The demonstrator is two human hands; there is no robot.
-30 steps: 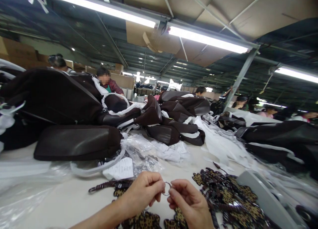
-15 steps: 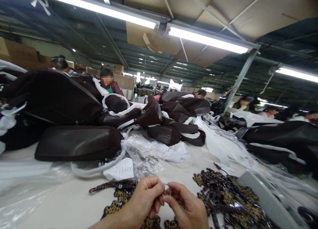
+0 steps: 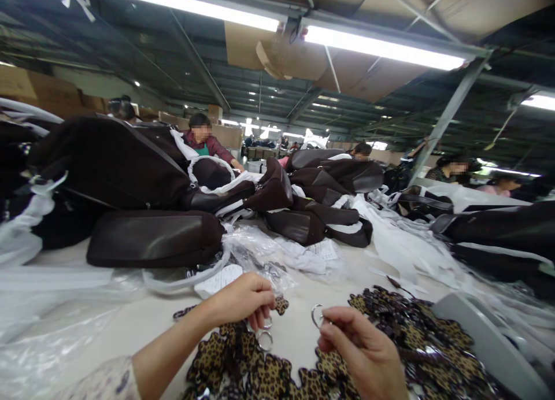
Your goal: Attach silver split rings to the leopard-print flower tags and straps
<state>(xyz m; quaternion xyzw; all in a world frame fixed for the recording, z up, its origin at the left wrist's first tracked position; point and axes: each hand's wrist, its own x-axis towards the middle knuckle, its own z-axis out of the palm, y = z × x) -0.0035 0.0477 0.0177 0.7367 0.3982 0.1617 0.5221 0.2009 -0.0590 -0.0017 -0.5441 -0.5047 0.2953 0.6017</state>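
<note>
My right hand (image 3: 362, 345) pinches a silvery metal ring (image 3: 316, 315) between thumb and fingertips, above the pale table. Over to the left, my left hand (image 3: 249, 299) has its fingers curled downward, with more metal rings (image 3: 265, 340) at the fingertips. Part of what it grips is hidden behind the fingers. Below both hands lies a spread of leopard-print charms (image 3: 264, 372) with dark edges. A larger heap of similar charms with dark braided straps (image 3: 390, 316) is just right of my right hand.
A grey plastic bin (image 3: 485, 336) stands at the right beside the heap. Dark brown bags (image 3: 151, 238) are piled across the back, among clear plastic wrap (image 3: 260, 244) and a printed paper (image 3: 219, 277). Across the table, a person (image 3: 203, 137) reaches toward the pile.
My hands were together at a small metal piece; they are now apart, the left moved up and leftward, the right shifted rightward with a ring. The view has turned slightly left.
</note>
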